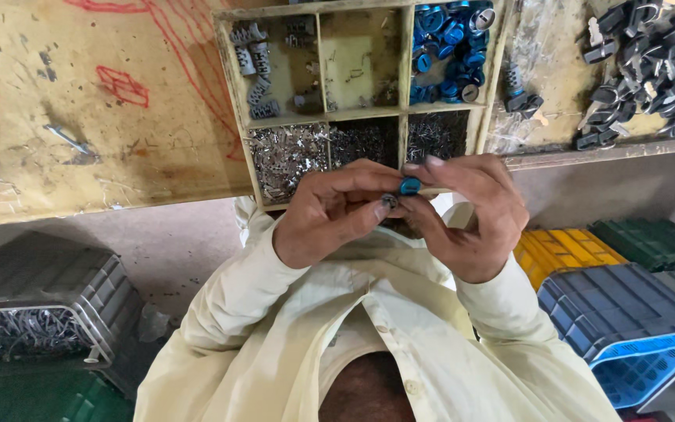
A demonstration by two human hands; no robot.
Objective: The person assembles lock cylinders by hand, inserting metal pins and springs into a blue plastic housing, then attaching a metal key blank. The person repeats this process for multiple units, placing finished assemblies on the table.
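Both hands meet just below the front edge of a wooden compartment tray (pixel 241 86). My left hand (pixel 333 215) pinches a small dark metal part (pixel 390 201) between thumb and forefinger. My right hand (pixel 474 215) holds a small round blue cap (pixel 410 186) at its fingertips, pressed against that dark part. The tray's compartments hold grey ridged metal pieces (pixel 253 66), blue caps (pixel 447 47) and heaps of tiny silvery pins (pixel 287 152). My pale yellow shirt sleeves fill the lower middle of the view.
A worn wooden bench (pixel 95 117) with red scribbles lies left of the tray. A pile of black parts (pixel 642 70) sits at the top right. Below stand a grey crate of metal pieces (pixel 41 305), yellow (pixel 564 250), green (pixel 650 242) and blue crates (pixel 626 320).
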